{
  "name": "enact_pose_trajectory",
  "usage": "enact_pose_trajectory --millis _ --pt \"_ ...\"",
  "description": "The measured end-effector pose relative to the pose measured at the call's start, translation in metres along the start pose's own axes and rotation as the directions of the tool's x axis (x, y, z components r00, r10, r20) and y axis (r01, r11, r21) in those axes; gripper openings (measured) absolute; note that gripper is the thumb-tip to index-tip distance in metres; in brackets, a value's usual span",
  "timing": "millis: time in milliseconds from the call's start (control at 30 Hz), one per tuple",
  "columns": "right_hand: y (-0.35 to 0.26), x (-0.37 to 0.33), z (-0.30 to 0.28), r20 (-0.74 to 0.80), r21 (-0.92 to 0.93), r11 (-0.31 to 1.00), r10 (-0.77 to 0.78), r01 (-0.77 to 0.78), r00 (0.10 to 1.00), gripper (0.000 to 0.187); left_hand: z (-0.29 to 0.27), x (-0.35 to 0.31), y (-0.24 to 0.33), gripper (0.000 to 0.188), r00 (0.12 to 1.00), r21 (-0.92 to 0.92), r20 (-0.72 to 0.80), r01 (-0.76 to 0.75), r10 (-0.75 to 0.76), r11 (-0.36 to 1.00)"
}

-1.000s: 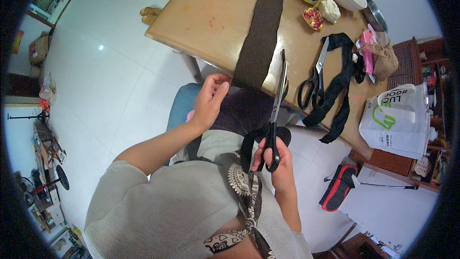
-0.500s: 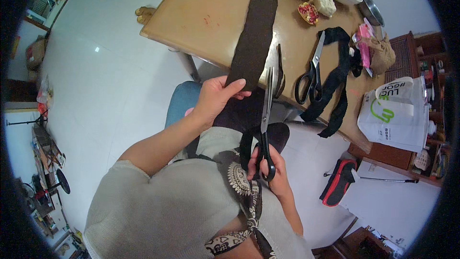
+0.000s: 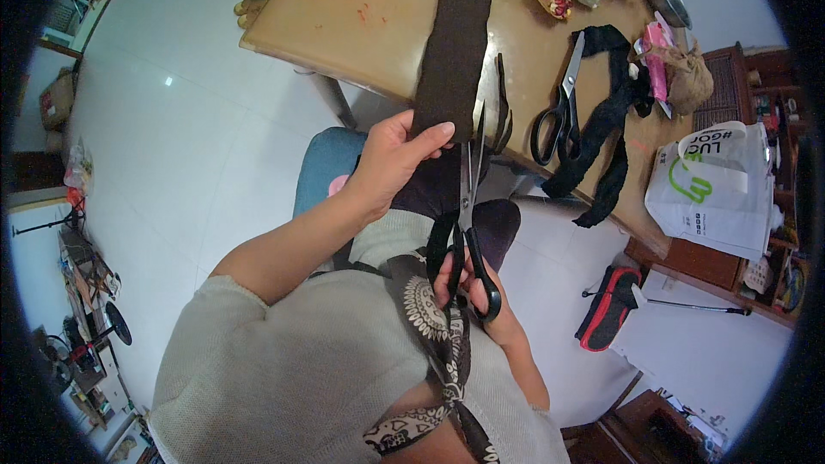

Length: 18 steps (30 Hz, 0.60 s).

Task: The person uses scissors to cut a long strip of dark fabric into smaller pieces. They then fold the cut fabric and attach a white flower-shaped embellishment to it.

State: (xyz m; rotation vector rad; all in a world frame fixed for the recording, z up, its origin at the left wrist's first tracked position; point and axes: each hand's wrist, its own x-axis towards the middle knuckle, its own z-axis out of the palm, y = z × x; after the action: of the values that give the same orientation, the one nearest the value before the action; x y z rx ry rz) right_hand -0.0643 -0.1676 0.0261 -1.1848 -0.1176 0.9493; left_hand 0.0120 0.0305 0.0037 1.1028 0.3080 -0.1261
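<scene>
A long dark brown strip of fabric (image 3: 457, 34) lies lengthwise on the wooden table (image 3: 361, 17) and hangs over its near edge. My left hand (image 3: 391, 159) pinches the strip's lower part at the table edge. My right hand (image 3: 473, 288) grips the black handles of a large pair of scissors (image 3: 468, 206), whose blades point up along the strip's right side. A narrow cut sliver (image 3: 501, 94) curls beside the blades.
On the table to the right lie a second pair of black-handled scissors (image 3: 559, 112), a black fabric scrap (image 3: 606, 120), a white plastic bag (image 3: 713, 189), bowls and small items. A red and black bag (image 3: 606, 318) sits on the white tiled floor.
My left hand has moved up the strip to the table edge. The scissors have risen and advanced along the fabric's right side.
</scene>
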Motion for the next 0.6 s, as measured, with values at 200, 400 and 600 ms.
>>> enact_pose_trajectory --millis 200,400,600 --pt "-0.003 0.005 0.005 -0.001 0.058 0.998 -0.011 0.011 1.0 0.044 0.004 -0.001 0.001 0.02 0.999 -0.039 -0.043 0.008 -0.009 0.999" --pt "-0.004 0.009 0.008 -0.009 0.044 0.999 -0.006 0.006 1.0 0.046 0.006 0.0 -0.004 0.021 0.999 -0.055 -0.049 -0.002 0.0 0.998" --pt "-0.004 0.011 0.008 -0.025 -0.014 1.0 -0.024 0.023 0.999 0.049 0.011 -0.003 -0.001 0.021 0.998 -0.037 -0.058 -0.024 0.022 0.999"
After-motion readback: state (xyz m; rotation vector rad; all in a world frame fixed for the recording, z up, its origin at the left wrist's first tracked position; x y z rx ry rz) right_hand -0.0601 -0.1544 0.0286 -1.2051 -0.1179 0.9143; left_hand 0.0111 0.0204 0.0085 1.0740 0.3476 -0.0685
